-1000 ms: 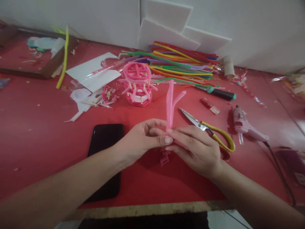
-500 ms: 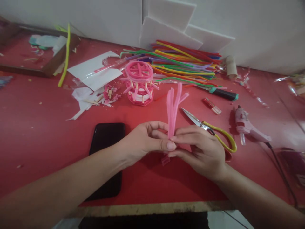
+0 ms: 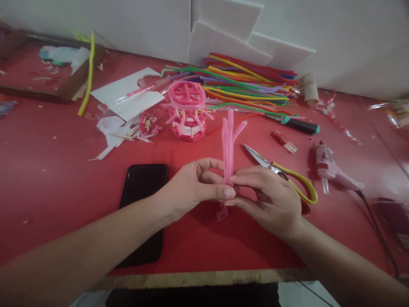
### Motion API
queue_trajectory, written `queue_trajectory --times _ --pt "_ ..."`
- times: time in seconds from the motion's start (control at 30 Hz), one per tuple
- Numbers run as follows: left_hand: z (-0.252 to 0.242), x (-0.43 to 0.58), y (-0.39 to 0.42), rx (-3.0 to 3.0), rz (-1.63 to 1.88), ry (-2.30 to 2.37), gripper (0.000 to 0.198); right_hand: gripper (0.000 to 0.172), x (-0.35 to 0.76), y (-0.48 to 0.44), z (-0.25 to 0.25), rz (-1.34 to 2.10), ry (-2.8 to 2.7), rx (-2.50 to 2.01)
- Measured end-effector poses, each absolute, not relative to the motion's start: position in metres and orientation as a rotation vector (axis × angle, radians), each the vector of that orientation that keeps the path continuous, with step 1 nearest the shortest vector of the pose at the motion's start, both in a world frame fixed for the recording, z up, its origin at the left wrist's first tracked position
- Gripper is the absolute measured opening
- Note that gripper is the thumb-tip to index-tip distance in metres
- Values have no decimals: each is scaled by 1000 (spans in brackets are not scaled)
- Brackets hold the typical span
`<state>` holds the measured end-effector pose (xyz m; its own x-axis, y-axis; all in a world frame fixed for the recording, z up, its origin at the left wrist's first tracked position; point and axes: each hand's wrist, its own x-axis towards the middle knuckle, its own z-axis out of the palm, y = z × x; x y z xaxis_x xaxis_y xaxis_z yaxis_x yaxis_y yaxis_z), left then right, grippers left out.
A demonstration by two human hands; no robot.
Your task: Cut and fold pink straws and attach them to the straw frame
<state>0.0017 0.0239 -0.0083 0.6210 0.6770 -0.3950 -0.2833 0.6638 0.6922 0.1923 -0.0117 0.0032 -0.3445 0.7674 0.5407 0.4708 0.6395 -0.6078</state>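
Note:
A small bundle of pink pipe cleaners (image 3: 228, 145) stands upright between my hands, its upper ends spread apart. My left hand (image 3: 204, 183) pinches the bundle low down with thumb and fingers. From the other side, my right hand (image 3: 266, 194) grips it at the same place, the fingertips of both hands close together. A small pink folded end (image 3: 222, 212) shows below the fingers. Beyond my hands stands a pink lantern-like frame (image 3: 187, 111) made of pipe cleaners and short pale sticks. Yellow-handled scissors (image 3: 297, 179) lie just right of my right hand.
A black phone (image 3: 143, 183) lies by my left forearm. At the right are a pink glue gun (image 3: 329, 166) with a cord, a small red bottle (image 3: 283, 141) and a cutter knife (image 3: 300, 125). Behind lie many-coloured pipe cleaners (image 3: 249, 85), white card (image 3: 128, 98) and scraps (image 3: 148, 128).
The upper ends of the pink bundle have tilted slightly left and drawn closer together. Both hands keep nearly the same place and hold.

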Motion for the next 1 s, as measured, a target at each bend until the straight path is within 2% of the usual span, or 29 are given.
queue_trajectory --times 0.57,0.87,1.0 --pt "-4 2 25 658 498 642 33 11 192 -16 8 244 -2087 -1008" --pt "-4 0 25 728 455 674 32 16 191 -19 8 96 -2147 -961" --pt "-6 4 24 642 527 697 34 25 192 -17 5 6 -2125 -977"
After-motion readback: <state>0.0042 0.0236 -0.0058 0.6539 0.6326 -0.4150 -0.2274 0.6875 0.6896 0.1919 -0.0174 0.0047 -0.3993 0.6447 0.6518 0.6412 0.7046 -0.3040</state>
